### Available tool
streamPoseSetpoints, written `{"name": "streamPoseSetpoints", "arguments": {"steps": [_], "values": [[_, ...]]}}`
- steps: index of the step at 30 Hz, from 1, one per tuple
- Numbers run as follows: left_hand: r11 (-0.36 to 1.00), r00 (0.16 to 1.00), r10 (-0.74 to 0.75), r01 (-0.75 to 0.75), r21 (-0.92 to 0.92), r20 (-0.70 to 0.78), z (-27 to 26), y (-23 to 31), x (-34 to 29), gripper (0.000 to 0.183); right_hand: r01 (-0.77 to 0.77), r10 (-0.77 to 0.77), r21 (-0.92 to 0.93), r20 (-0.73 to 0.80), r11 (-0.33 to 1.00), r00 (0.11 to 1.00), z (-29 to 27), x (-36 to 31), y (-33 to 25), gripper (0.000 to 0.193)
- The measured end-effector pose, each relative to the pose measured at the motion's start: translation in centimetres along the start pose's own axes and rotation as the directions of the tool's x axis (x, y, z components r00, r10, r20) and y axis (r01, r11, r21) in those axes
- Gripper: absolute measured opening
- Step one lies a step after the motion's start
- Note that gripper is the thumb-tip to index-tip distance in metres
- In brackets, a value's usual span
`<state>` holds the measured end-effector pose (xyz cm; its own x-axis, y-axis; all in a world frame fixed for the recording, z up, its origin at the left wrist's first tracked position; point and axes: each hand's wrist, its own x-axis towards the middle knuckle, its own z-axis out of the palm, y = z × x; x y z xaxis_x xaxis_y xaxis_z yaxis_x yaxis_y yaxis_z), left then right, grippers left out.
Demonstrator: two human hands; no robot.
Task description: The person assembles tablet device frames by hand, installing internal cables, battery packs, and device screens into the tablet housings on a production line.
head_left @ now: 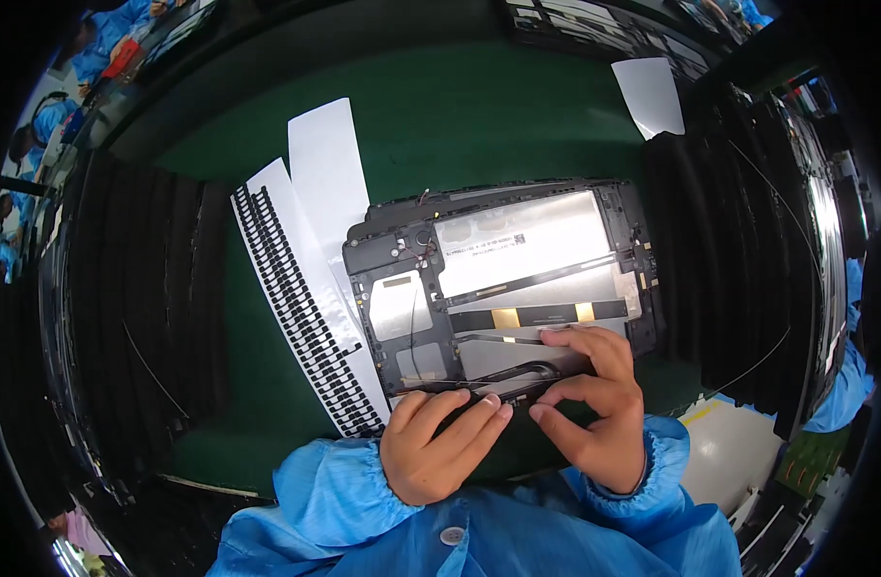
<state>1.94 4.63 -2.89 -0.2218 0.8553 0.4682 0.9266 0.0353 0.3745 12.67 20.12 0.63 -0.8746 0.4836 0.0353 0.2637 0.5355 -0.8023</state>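
A black tablet housing (399, 258) with silver metal plates lies in front of me, its inner side up. My left hand (442, 444) is at its near edge, fingers bent over the rim and thumb hidden. At the near right part, my right hand (599, 409) has its thumb and forefinger tips brought close together; whatever is between them is too small to tell. Its other fingers rest over the silver plate. A black cable (532, 369) curves between the two hands. Farther in, a dark strip with gold patches (541, 316) crosses the plate.
White sheets (327, 154) lie left of the housing, one carrying rows of small black stickers (301, 303). Tall stacks of black panels stand left (152, 288) and right (729, 260) on the green mat (460, 115). Another white sheet (650, 96) is far right. Other people in blue work beyond.
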Motion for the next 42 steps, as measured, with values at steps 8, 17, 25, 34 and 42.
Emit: {"name": "streamPoseSetpoints", "arguments": {"steps": [8,17,25,34,42], "values": [[0.995,0.997,-0.036,0.029,-0.096,-0.072,0.1,-0.2,-0.1,0.027,-0.007,0.005,-0.059,-0.038,0.998,0.999,0.8,-0.3,-0.7,0.011],[0.991,0.994,-0.063,0.051,-0.121,-0.093,0.3,-0.2,-0.1,0.026,-0.002,0.000,-0.046,-0.037,0.999,0.999,1.2,-0.3,-0.7,0.010],[1.000,1.000,0.001,0.000,0.009,-0.017,0.2,-0.1,-0.2,0.026,0.009,-0.012,-0.082,-0.045,0.997,0.999,0.9,-0.6,-0.2,0.011],[0.999,1.000,-0.006,0.006,0.042,-0.004,0.3,0.1,-0.1,0.025,0.161,-0.166,-0.139,-0.025,0.977,0.986,0.6,-0.7,0.8,0.018],[0.998,0.999,-0.020,0.022,0.066,-0.025,0.4,0.3,0.3,0.025,0.294,-0.320,-0.302,-0.039,0.907,0.947,1.7,-0.5,0.1,0.017]]}}
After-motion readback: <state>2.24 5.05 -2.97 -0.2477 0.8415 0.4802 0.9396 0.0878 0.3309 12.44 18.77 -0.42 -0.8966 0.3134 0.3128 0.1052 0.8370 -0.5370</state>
